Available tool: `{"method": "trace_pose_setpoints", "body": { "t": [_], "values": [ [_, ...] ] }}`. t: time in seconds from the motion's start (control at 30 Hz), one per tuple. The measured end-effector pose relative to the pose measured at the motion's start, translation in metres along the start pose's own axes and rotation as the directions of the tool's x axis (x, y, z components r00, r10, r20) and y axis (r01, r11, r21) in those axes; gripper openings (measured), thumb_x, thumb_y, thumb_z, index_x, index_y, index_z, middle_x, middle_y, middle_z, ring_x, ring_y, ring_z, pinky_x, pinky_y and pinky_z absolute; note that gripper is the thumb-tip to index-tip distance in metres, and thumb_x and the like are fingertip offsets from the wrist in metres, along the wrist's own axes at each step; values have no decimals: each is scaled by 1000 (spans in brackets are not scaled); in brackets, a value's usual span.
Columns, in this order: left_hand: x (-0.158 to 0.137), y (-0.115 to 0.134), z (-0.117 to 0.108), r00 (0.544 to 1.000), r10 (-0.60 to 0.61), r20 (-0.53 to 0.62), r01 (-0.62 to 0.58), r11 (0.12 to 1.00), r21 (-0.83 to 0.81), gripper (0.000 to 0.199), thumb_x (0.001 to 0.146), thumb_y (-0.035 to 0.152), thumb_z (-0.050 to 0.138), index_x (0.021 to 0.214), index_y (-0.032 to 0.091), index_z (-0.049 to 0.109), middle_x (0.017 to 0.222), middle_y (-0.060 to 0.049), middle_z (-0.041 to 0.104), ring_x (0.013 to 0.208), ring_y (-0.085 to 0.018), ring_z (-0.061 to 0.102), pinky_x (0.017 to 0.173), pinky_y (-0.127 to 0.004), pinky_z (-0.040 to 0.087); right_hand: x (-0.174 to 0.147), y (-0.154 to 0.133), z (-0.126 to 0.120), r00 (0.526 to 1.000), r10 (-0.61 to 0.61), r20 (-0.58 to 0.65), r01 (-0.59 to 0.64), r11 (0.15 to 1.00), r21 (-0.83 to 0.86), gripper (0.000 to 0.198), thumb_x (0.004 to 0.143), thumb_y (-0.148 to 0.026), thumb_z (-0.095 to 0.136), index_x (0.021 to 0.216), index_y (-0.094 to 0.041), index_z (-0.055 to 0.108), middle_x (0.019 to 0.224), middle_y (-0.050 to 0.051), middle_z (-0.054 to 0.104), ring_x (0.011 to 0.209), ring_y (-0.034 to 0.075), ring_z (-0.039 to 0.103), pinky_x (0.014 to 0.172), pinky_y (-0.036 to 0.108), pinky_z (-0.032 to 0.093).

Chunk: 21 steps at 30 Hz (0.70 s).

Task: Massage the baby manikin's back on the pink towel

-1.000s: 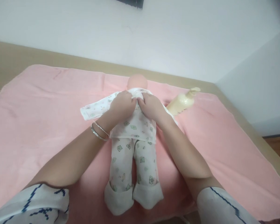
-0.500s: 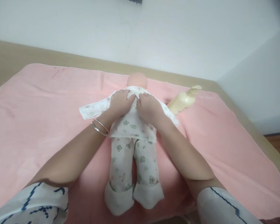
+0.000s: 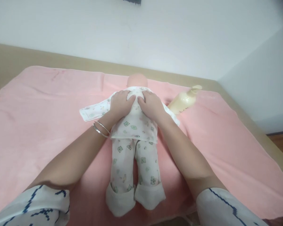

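A baby doll (image 3: 137,81) in white printed pyjamas lies stretched out, its bald head at the far end and no face showing. My left hand (image 3: 121,103) rests on the left of the upper part of its pyjama top (image 3: 134,125), thumb out towards the middle. On the right side of the top lies my right hand (image 3: 151,105), palm down, its thumb pointing inward. Between the two thumbs a strip of cloth is visible. Both hands look flat and hold nothing. Below them, the pyjama trousers (image 3: 122,163) end in wide turned-up cuffs.
Under the doll a pink blanket (image 3: 49,125) covers most of the wooden surface (image 3: 9,56). A pale yellow pump bottle (image 3: 185,99) lies tilted beside the doll's right-hand sleeve. Behind stands a white wall (image 3: 85,31).
My right hand has gone from curled fingers at the cloth to lying flat, thumb apart. My left hand has stayed nearly in place. The view has shifted slightly.
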<state>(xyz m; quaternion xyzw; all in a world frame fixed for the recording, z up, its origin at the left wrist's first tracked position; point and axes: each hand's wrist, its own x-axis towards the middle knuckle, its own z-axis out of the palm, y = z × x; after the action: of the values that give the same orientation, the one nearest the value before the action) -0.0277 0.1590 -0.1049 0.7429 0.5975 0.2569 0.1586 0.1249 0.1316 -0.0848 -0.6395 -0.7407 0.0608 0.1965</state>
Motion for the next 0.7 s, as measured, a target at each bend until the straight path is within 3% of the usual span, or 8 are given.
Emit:
{"method": "trace_pose_setpoints", "body": {
  "t": [0.27, 0.4, 0.53, 0.63, 0.7],
  "values": [
    [1, -3, 1, 999, 24, -28, -24, 1000, -3, 47, 97, 44, 41, 128, 20, 68, 134, -10, 70, 127, -30, 60, 115, -46, 45, 0, 1, -4, 1000, 19, 22, -19, 1000, -15, 44, 103, -41, 33, 114, -13, 65, 132, 19, 66, 116, 32, 62, 104, 47, 47],
    [1, -4, 0, 999, 21, -26, -21, 1000, -2, 46, 98, 44, 41, 126, 21, 69, 134, -10, 70, 129, -30, 60, 114, -46, 46, 0, 1, -2, 999, 27, 28, -26, 999, -33, 48, 105, -41, 32, 124, -11, 64, 137, 20, 64, 125, 32, 59, 109, 46, 44],
    [1, -2, -1, 1000, 4, -10, -4, 1000, 2, 53, 98, 44, 40, 137, 18, 64, 141, -12, 66, 134, -31, 58, 118, -47, 42, -1, 0, -2, 998, 29, 57, -26, 998, -53, 53, 106, -40, 29, 139, -9, 56, 148, 20, 58, 135, 33, 54, 116, 47, 40],
    [1, -2, -1, 1000, 3, -7, -3, 1000, 12, 54, 98, 44, 39, 138, 17, 63, 142, -13, 66, 134, -31, 57, 118, -48, 42, -2, 2, -9, 996, -27, 84, 30, 999, -34, 55, 105, -38, 32, 151, -11, 45, 153, 20, 53, 142, 34, 50, 118, 50, 39],
    [2, -3, 0, 1000, 6, -13, -5, 1000, 14, 54, 98, 45, 39, 138, 17, 64, 141, -13, 67, 133, -31, 58, 117, -48, 43, -4, 1, -16, 992, -95, 83, 96, 995, -12, 52, 103, -37, 37, 148, -14, 49, 151, 17, 57, 138, 32, 54, 114, 48, 44]
  ]
}}
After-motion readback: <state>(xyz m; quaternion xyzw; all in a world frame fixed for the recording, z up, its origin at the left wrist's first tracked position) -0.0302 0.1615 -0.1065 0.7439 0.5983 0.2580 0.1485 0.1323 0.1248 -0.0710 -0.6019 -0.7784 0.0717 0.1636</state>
